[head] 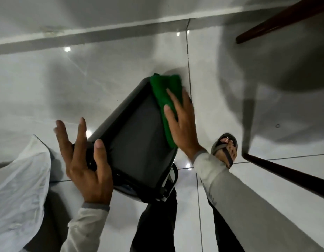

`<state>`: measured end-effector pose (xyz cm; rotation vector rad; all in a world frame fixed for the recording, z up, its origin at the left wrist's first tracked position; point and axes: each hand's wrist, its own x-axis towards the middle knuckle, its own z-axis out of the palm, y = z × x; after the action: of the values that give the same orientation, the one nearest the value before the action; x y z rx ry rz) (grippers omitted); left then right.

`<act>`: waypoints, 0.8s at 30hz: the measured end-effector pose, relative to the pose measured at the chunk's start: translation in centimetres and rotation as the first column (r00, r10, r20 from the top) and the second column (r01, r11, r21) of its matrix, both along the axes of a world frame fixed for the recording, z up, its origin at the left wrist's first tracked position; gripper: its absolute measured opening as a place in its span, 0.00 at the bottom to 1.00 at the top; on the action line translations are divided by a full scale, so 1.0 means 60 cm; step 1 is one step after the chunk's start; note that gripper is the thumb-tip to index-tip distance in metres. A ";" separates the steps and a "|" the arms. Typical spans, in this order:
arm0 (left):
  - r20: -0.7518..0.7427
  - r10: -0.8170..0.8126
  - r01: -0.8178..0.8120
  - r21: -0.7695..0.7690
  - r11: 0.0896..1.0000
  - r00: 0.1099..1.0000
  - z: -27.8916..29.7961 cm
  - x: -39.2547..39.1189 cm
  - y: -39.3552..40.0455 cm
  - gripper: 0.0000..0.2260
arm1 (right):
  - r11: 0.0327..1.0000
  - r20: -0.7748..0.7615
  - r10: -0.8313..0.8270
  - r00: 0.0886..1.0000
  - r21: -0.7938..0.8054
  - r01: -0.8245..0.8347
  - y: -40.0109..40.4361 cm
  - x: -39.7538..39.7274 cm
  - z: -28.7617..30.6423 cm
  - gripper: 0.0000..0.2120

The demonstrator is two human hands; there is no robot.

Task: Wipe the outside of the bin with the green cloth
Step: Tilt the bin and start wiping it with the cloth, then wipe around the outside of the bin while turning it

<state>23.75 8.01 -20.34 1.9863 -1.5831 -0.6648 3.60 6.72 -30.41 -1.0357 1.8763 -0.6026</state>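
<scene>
Pressing the green cloth (165, 104) onto the bin (137, 135), right hand (183, 122) fingers spread, hiding its far side.

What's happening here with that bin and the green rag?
A person is cleaning a tilted dark grey plastic bin held above the glossy white tiled floor. The left hand steadies the near corner of the bin, fingers spread. The right hand presses a folded green cloth flat against the bin's far right edge. A sandalled foot stands on the floor beside it.
</scene>
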 end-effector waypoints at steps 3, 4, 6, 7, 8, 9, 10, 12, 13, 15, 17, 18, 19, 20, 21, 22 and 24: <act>-0.002 -0.013 0.013 -0.022 1.000 1.000 0.000 -0.023 -0.004 0.22 | 0.945 0.128 -0.312 0.941 0.145 0.294 -0.024 -0.030 -0.024 0.26; -0.001 -0.007 0.007 -0.029 1.000 1.000 0.001 -0.034 -0.007 0.21 | 0.906 0.173 -0.403 0.899 0.215 0.365 -0.030 -0.038 -0.024 0.26; 0.011 0.032 -0.032 -0.025 0.999 0.999 0.003 -0.050 -0.012 0.21 | 0.836 0.225 -0.522 0.822 0.326 0.442 -0.031 -0.041 -0.017 0.27; 0.009 0.058 -0.058 -0.015 0.998 0.998 0.006 -0.057 -0.017 0.21 | 0.816 0.232 -0.551 0.802 0.352 0.458 -0.026 -0.039 -0.007 0.27; 0.000 0.083 -0.083 -0.002 0.997 0.997 0.008 -0.062 -0.021 0.21 | 0.810 0.235 -0.560 0.795 0.359 0.464 -0.017 -0.031 0.005 0.26; -0.009 0.104 -0.104 0.008 0.995 0.995 0.011 -0.067 -0.026 0.21 | 0.818 0.243 -0.554 0.796 0.338 0.466 -0.004 -0.022 0.019 0.26; -0.012 0.119 -0.119 0.018 0.993 0.993 0.013 -0.069 -0.029 0.21 | 0.840 0.258 -0.529 0.808 0.293 0.456 0.012 -0.009 0.035 0.25; -0.014 0.150 -0.149 0.030 0.988 0.989 0.013 -0.074 -0.038 0.21 | 0.911 0.316 -0.411 0.855 0.157 0.380 0.048 0.016 0.072 0.24; -0.013 0.170 -0.170 0.029 0.985 0.985 0.014 -0.072 -0.044 0.21 | 0.948 0.348 -0.317 0.882 0.090 0.305 0.065 0.030 0.091 0.24; -0.006 0.202 -0.202 0.008 0.979 0.979 0.015 -0.071 -0.056 0.20 | 0.987 0.387 -0.132 0.912 -0.037 0.159 0.092 0.045 0.117 0.26; 0.011 0.194 -0.194 -0.035 0.980 0.981 0.014 -0.076 -0.066 0.20 | 0.986 0.400 -0.078 0.913 -0.106 0.131 0.102 0.042 0.116 0.28; 0.021 0.185 -0.184 -0.047 0.982 0.983 0.014 -0.079 -0.069 0.20 | 0.978 0.408 -0.134 0.903 -0.091 0.187 0.097 0.036 0.108 0.28; 0.026 0.183 -0.181 -0.048 0.982 0.983 0.013 -0.083 -0.070 0.20 | 0.957 0.417 -0.245 0.875 -0.039 0.287 0.087 0.028 0.095 0.27; 0.025 0.187 -0.186 -0.049 0.981 0.982 0.012 -0.087 -0.071 0.20 | 0.910 0.420 -0.393 0.818 0.047 0.413 0.075 0.019 0.077 0.27; 0.018 0.194 -0.193 -0.053 0.980 0.981 0.012 -0.091 -0.073 0.21 | 0.829 0.407 -0.550 0.729 0.167 0.533 0.059 0.007 0.055 0.26; 0.012 0.195 -0.194 -0.056 0.979 0.981 0.010 -0.093 -0.072 0.21 | 0.720 0.383 -0.692 0.612 0.310 0.621 0.045 -0.008 0.031 0.26; 0.001 0.187 -0.187 -0.049 0.981 0.982 0.006 -0.095 -0.071 0.21 | 0.518 0.356 -0.855 0.377 0.562 0.645 0.024 -0.034 -0.013 0.25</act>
<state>18.07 3.78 -20.00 2.0699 -1.3805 -0.5424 1.55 8.19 -31.19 0.3781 1.6748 -0.9584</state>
